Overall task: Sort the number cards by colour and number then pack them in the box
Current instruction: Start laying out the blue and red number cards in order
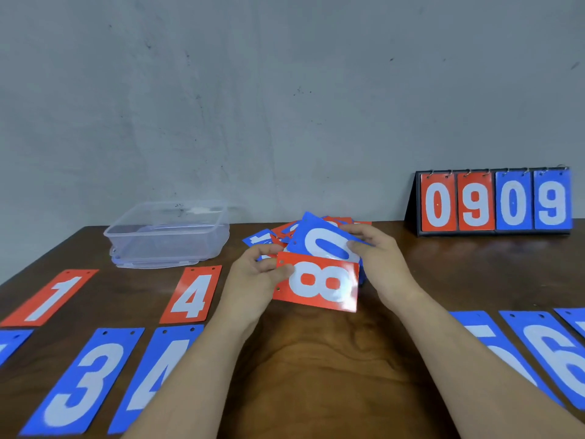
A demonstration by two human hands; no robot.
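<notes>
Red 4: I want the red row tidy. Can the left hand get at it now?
Probably yes: the red 4 lies flat just left of the left hand, with nothing between. But that hand pinches the red 8, so it isn't free.

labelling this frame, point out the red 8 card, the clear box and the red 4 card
red 8 card (pixel 317 282): head view, digit's middle
clear box (pixel 164 246): head view, front wall
red 4 card (pixel 191 295): head view, card's middle
</notes>
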